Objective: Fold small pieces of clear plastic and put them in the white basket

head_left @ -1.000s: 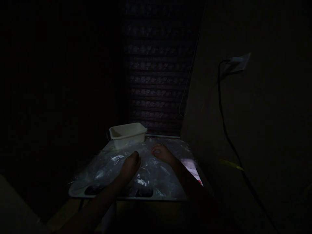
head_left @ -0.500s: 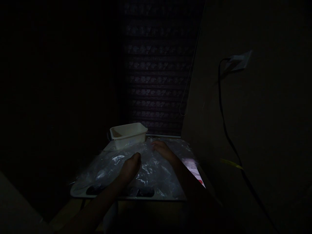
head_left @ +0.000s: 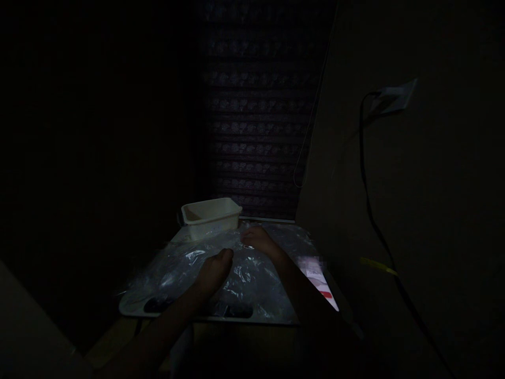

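The scene is very dark. A large crumpled sheet of clear plastic film (head_left: 240, 273) covers most of a small pale table (head_left: 128, 308). My left hand (head_left: 216, 269) is closed over the middle of the film, thumb side up, its fingers curled around some of it. Just beyond and to the right, my right hand (head_left: 257, 240) bends its fingers down onto the film, with a bright glint of plastic under the fingertips. The exact grip of the right fingers is dim.
A white plastic tub (head_left: 213, 217) stands at the table's back left. At the right edge lies a lit phone (head_left: 319, 281). A black cable (head_left: 369, 205) with a yellow tie (head_left: 379, 265) hangs from a wall outlet (head_left: 394, 99). Behind the table hangs a patterned blind (head_left: 252, 126).
My right hand has shifted slightly left and its fingers have curled more onto the film. The left hand stays closed in nearly the same place. More of the phone screen shows.
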`<action>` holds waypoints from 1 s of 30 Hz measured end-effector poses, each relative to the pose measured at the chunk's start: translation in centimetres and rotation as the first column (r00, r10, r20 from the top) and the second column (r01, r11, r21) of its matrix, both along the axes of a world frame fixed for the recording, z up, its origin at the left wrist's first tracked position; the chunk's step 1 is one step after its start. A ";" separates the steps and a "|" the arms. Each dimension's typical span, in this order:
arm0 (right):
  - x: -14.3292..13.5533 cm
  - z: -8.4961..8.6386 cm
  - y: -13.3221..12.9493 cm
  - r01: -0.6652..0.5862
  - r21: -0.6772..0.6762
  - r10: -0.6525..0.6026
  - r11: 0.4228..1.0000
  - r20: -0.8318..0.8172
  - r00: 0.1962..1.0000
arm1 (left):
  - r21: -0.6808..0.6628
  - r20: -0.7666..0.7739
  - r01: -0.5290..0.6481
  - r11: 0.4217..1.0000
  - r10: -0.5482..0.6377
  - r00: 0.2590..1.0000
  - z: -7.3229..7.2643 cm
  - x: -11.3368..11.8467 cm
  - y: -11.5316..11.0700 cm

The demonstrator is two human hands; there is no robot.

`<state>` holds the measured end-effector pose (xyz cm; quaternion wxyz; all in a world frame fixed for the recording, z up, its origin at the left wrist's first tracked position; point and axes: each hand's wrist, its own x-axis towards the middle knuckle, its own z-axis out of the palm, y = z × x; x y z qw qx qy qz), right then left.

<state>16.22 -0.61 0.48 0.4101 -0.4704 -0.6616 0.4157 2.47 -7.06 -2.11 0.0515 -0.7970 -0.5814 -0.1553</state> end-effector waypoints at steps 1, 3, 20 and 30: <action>-0.1 0.0 -0.1 0.002 -0.004 -0.002 1.000 -0.003 1.000 | 0.005 -0.005 0.005 1.000 -0.005 1.000 -0.1 0.0 0.0; -0.2 0.1 -0.3 0.007 -0.010 -0.007 1.000 -0.005 1.000 | 0.021 -0.010 0.000 1.000 0.000 1.000 -0.2 0.0 0.1; 0.4 -0.7 0.4 0.005 0.007 -0.004 1.000 -0.152 0.988 | -0.007 0.761 0.130 0.991 -0.080 0.644 -0.6 -0.3 0.6; 1.3 -0.5 0.1 0.015 0.192 -0.067 0.981 0.270 0.960 | -0.329 0.922 0.259 0.908 0.249 0.297 -0.8 0.0 2.4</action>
